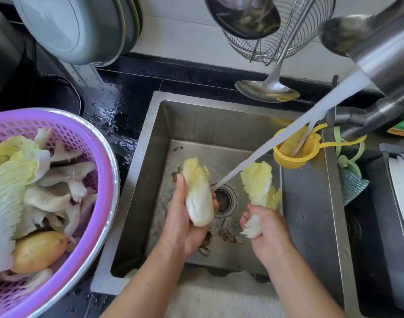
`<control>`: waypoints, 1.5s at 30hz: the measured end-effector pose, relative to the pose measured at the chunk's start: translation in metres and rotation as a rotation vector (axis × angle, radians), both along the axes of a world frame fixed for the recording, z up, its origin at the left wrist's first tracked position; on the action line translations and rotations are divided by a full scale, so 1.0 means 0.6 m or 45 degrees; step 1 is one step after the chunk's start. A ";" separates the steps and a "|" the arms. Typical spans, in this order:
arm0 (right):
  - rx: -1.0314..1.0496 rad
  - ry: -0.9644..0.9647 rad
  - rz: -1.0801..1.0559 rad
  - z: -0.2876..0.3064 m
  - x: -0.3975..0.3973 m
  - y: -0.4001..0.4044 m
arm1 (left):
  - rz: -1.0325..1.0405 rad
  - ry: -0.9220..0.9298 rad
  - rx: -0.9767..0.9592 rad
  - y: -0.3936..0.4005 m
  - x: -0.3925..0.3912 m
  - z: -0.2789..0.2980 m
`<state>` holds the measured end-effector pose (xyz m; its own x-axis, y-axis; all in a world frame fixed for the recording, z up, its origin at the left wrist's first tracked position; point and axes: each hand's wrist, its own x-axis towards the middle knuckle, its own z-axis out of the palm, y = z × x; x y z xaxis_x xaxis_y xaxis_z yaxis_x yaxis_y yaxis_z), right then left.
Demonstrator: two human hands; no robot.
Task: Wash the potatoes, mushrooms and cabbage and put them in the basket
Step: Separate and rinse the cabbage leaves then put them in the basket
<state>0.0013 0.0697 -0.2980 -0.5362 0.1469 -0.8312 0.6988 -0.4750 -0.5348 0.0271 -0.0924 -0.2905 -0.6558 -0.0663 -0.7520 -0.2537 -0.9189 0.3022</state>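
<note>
Two pieces of cabbage are held over the sink [311, 203], one in each hand. The left hand [185, 226] curls round a small cabbage heart [197, 193], fingers wrapped behind it and thumb along its left side, the leafy tip pointing toward the sink's far wall. The right hand [265, 228] pinches the white stem of a loose cabbage leaf [259, 187], whose yellow-green blade stands up above the knuckles. A stream of water [288, 134] runs slantwise from the tap [384, 58] at the upper right and lands between the two pieces, just at the drain [224, 200] in the middle of the sink floor. Brown scraps [228, 235] lie on the floor near the front wall, under the hands.

On the wet dark counter [118, 92] at the sink's left edge stands a purple basket [86, 143] seated in a metal bowl [109, 221]. It holds cabbage leaves [10, 175] on its left side, pale mushrooms [65, 180] through the middle, and a potato [39, 251] toward the near rim.

A yellow strainer cup [290, 154] hangs at the sink's right wall, near the far corner. A ladle [265, 90] rests on the counter behind the sink's far edge, below a wire basket [288, 37] on the wall
</note>
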 end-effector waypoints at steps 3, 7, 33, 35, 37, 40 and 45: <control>-0.052 0.021 0.060 0.005 0.000 0.000 | -0.043 0.029 0.041 0.008 0.002 0.000; -0.100 0.039 0.114 0.003 -0.002 -0.026 | -0.108 -0.002 0.005 0.000 0.004 -0.021; 0.128 0.380 0.551 -0.009 -0.001 -0.082 | -0.464 0.090 -0.481 0.010 -0.003 -0.042; 0.182 0.393 0.607 -0.013 0.003 -0.085 | -0.453 0.045 -0.433 0.008 -0.004 -0.044; 0.235 0.407 0.606 -0.015 0.007 -0.087 | -0.459 0.033 -0.473 0.009 -0.004 -0.047; 0.296 0.442 0.574 -0.015 0.009 -0.088 | -0.479 0.080 -0.602 0.014 -0.003 -0.050; 0.380 0.422 0.533 -0.020 0.010 -0.088 | -0.453 0.101 -0.656 0.013 -0.002 -0.048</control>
